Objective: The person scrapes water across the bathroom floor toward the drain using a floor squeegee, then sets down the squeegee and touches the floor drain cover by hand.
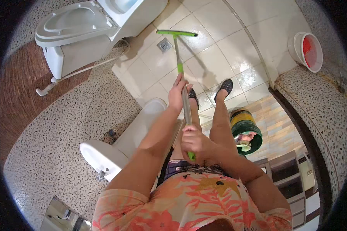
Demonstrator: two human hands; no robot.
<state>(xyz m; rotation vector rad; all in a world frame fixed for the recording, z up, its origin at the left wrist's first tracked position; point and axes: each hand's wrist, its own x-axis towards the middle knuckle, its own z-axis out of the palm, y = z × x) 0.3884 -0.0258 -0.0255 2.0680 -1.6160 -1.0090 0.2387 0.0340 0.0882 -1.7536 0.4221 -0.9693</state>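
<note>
A floor squeegee (pixel 186 106) with a metal pole and green grips slants forward from my waist. Around the middle of the pole, just below the upper green grip, wraps my left hand (pixel 176 94). Nearer my body, my right hand (pixel 195 141) is closed around the lower pole, with the green end of the handle showing beneath it. The green squeegee head (pixel 176 33) lies at or just over the tiled floor (pixel 229 50), beside a square floor drain (pixel 164 46). Whether its blade presses on the tiles I cannot tell.
A toilet (pixel 75 23) is at the upper left, and a washbasin (pixel 104 158) at the lower left. To the right are a white bucket (pixel 295 50) with red inside and a dark green bucket (pixel 246 125) holding brushes. A raised curb (pixel 254 42) crosses the floor.
</note>
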